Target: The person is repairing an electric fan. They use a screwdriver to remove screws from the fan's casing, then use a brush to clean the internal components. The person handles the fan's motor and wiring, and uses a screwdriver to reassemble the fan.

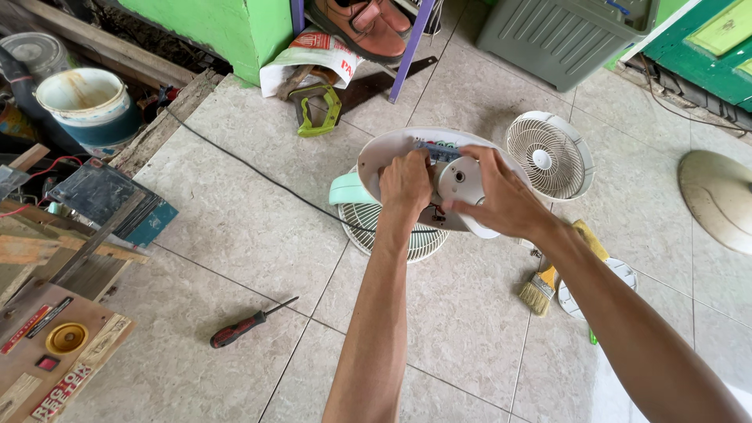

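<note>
Both hands on fan base (392, 153), held above tiled floor (258, 235): my L hand (405, 184) & R hand (501, 200) grip it. White oval shell, underside facing me, long axis running L-R.

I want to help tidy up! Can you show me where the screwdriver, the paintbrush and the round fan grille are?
screwdriver (235, 333): head view, on its red handle.
paintbrush (537, 295): head view, on its pale bristles.
fan grille (548, 154): head view, on the white ribs beside the hub.

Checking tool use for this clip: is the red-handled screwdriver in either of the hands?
No, the red-handled screwdriver lies on the tiled floor, while the left hand and right hand both grip the white fan body.
</note>
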